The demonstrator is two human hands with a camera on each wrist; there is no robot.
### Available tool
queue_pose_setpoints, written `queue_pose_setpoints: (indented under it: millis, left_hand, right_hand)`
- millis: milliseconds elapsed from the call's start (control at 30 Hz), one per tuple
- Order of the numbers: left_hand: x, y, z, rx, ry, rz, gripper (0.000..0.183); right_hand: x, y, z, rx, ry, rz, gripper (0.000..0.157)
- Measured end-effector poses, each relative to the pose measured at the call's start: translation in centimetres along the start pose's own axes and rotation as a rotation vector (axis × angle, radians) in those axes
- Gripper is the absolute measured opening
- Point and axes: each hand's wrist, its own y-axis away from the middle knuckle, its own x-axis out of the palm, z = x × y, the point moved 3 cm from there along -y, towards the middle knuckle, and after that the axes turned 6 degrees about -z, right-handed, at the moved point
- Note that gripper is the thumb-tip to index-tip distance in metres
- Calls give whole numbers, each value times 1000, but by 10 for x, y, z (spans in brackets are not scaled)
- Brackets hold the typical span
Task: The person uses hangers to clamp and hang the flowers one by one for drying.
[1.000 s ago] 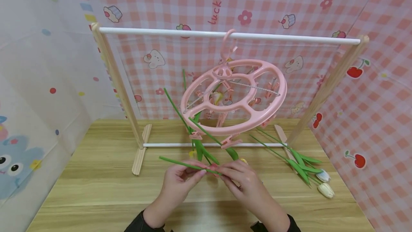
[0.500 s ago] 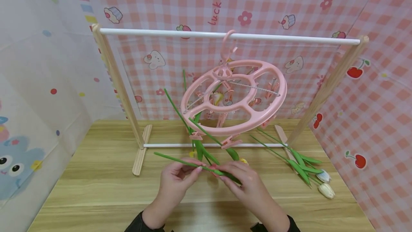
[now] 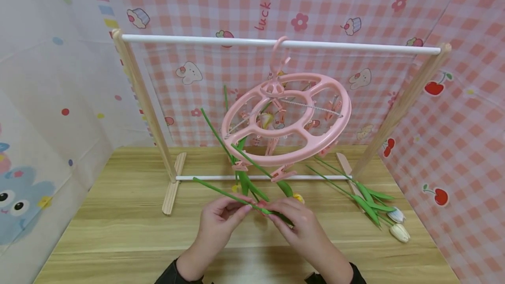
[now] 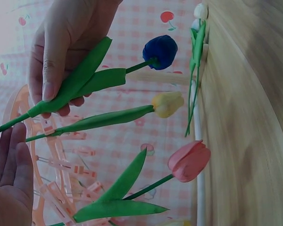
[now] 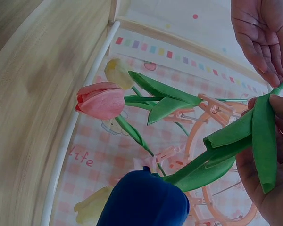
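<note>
An artificial blue tulip (image 4: 160, 52) with green leaves is held between both hands in front of the hanger. My right hand (image 3: 300, 220) grips it where the leaves meet the stem. With thumb and fingers my left hand (image 3: 221, 220) pinches the stem (image 3: 221, 192), whose bare end points up to the left. Behind them a round pink clip hanger (image 3: 286, 159) hangs tilted. Its clips hold several tulips by the stems, flower heads down, among them a pink tulip (image 5: 101, 101) and a yellow tulip (image 4: 167, 104). The blue flower is hidden under my right hand in the head view.
The hanger's hook sits on the white top bar (image 3: 177, 39) of a wooden stand (image 3: 144, 108). A lower white rod (image 3: 205, 178) crosses near the table. To the right, a white tulip (image 3: 400, 233) and a pale blue tulip (image 3: 396, 215) lie on the wooden table (image 3: 118, 231).
The stem's bare end has swung upward, and more of the green leaf shows by my right hand than a second ago. Both hands shifted only slightly. The hanger looks unchanged.
</note>
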Motion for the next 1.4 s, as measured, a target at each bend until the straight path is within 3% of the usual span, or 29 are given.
queue_pose_setpoints:
  millis: [200, 433, 533, 800, 967, 1067, 1233, 1400]
  left_hand:
    - [0, -1, -1, 20, -15, -3, 13]
    - [-4, -1, -2, -3, -39, -19, 12]
    - [-6, -2, -3, -31, -39, -38, 11]
    - [-10, -3, -4, -95, -40, -79, 12]
    - [-12, -3, -5, -104, -42, -88, 13]
    - [-12, -2, -5, -101, -39, -86, 13]
    - [-13, -1, -4, -91, -26, -67, 13]
    - [-13, -1, -3, -73, -13, -56, 13]
  right_hand:
    - [7, 13, -16, 26, -9, 28, 21]
    - [5, 19, -26, 90, -25, 75, 30]
    - [-5, 16, -28, 93, -7, 7, 35]
    - [-48, -14, -17, 102, 26, -299, 34]
    - [-69, -26, -27, 238, -19, -471, 38]
    - [-78, -28, -45, 348, -64, -514, 42]
    - [-83, -25, -78, 529, -173, -469, 43]
    - [-80, -28, -90, 571, -282, -419, 38]
